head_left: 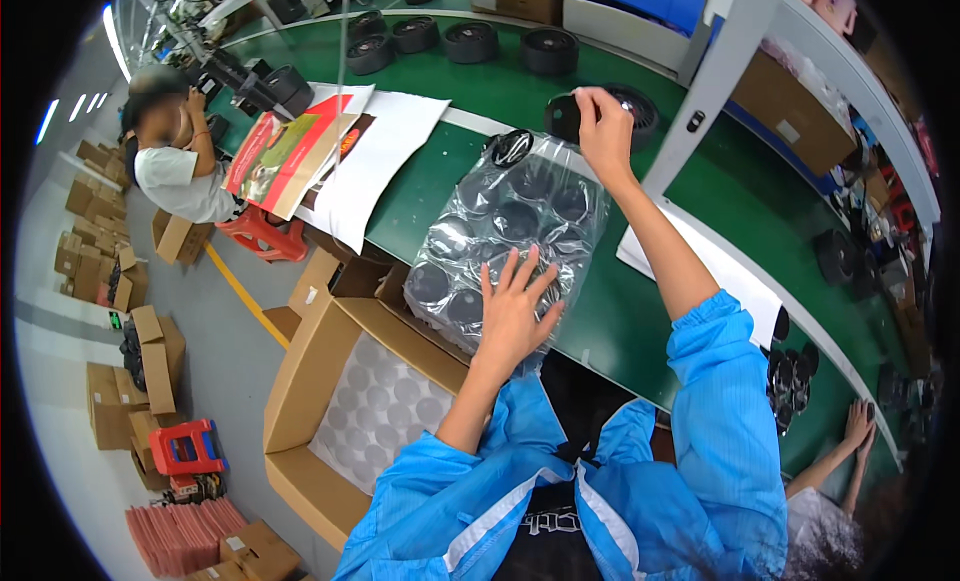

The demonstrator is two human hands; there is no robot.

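Observation:
My left hand (515,306) lies with fingers spread on a clear plastic bag (590,206) that covers a tray of round black parts. The tray rests on the green bench near its front edge. My right hand (606,131) is raised beyond the far right corner of the tray, its fingers pinching a flat black disc (563,119). Just behind that hand sits a black wheel-shaped part (635,109), partly covered by the fingers. Another round black piece (511,148) lies on top of the bag at its far left corner.
Beside me stands an open cardboard box (300,401) with a round-celled white tray inside. Printed sheets (300,156) lie left on the bench. Several black wheel-shaped parts (470,43) line the far side. A metal post (715,91) rises at right. A co-worker (175,166) sits left.

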